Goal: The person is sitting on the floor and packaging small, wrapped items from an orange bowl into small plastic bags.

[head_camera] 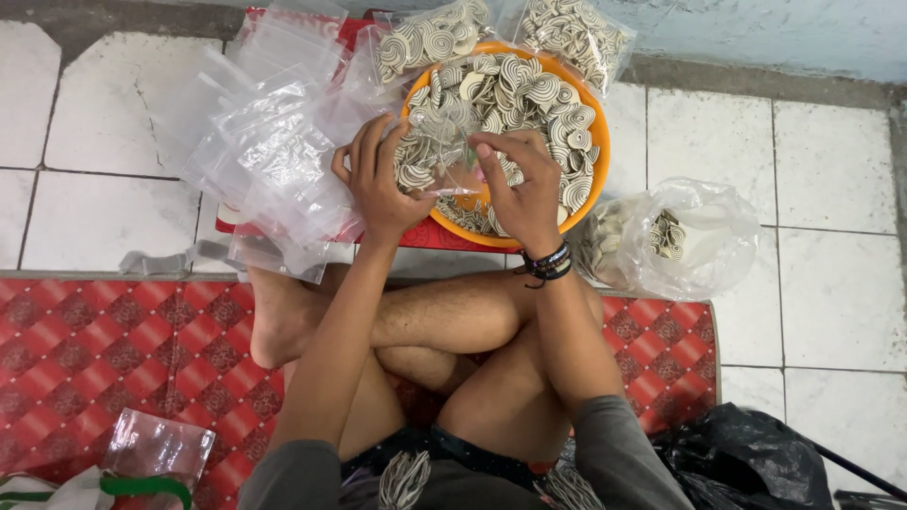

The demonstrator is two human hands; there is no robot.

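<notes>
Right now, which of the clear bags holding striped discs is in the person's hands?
The small clear bag over the orange bowl, pinched between the left hand and right hand. The other filled bags lie untouched around the bowl.

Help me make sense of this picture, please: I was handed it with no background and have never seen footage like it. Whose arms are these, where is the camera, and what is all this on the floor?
The camera sits on a person's head and looks straight down, so both arms are their own. They sit cross-legged on a red patterned mat on a white tiled floor. The left hand and right hand together hold a small clear plastic bag over a round orange bowl heaped with flat cream discs with dark swirl patterns. A pile of empty clear bags lies to the left. Filled bags of discs rest behind the bowl, and a bigger clear bag holding discs lies to the right.
</notes>
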